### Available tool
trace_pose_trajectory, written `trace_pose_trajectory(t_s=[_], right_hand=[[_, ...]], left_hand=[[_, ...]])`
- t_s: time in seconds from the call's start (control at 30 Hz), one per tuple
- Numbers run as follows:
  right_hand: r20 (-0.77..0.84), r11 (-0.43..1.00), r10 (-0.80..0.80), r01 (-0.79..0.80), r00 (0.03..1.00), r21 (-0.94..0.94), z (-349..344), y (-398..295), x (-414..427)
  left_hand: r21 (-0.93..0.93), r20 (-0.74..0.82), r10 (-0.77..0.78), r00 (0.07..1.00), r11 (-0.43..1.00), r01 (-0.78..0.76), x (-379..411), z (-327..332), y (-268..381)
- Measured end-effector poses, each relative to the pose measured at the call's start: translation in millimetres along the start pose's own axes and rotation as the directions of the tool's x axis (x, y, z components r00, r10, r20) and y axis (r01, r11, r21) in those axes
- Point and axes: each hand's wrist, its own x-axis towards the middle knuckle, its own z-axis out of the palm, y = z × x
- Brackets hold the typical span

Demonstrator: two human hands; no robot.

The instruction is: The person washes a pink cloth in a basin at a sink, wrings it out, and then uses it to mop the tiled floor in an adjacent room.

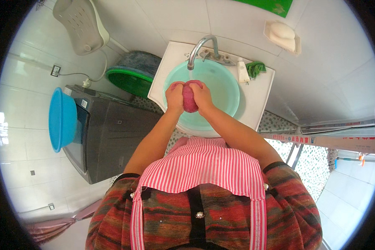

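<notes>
Both of my hands grip a bunched, dark pink cloth (190, 99) over a light turquoise basin (223, 93). My left hand (176, 96) holds its left side and my right hand (201, 94) its right side, with the cloth bulging between them. Just above the hands, a thin stream of water (191, 75) comes from the curved chrome faucet (203, 43). The basin sits in a white sink counter (256, 90) and has water in it. A white squeeze tube (242, 71) and a crumpled green cloth or scrubber (255, 68) lie on the counter's right rear.
Left of the sink stands a dark washing machine (118, 128) with a blue plastic basin (62, 120) on top. Green and dark tubs (128, 79) lean behind it. A soap dish (293, 43) with soap is on the back wall. A whitish baby bath seat (81, 28) hangs upper left.
</notes>
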Motion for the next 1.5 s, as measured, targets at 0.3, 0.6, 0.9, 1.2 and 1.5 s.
trace_pose_trajectory(t_s=[0.3,0.6,0.9,1.2,1.5], right_hand=[[0.236,0.945,0.259,-0.296,0.937,0.137,-35,-17,-3],[-0.316,0.65,-0.353,-0.012,0.881,-0.76,-165,44,23],[-0.327,0.734,-0.183,-0.092,0.927,-0.673,-182,77,27],[-0.188,0.902,0.179,-0.237,0.966,-0.362,-172,110,22],[0.051,0.829,0.285,-0.219,0.957,-0.515,-155,130,29]], left_hand=[[0.072,0.096,-0.179,0.979,0.982,0.173,10,-6,-7],[-0.167,-0.089,-0.231,0.969,0.962,0.214,48,-97,-24],[-0.278,0.141,-0.394,0.908,0.864,0.419,29,-94,26],[-0.324,0.158,-0.293,0.943,0.887,0.33,-6,-65,111],[-0.323,0.142,-0.265,0.954,0.898,0.298,-12,-42,139]])
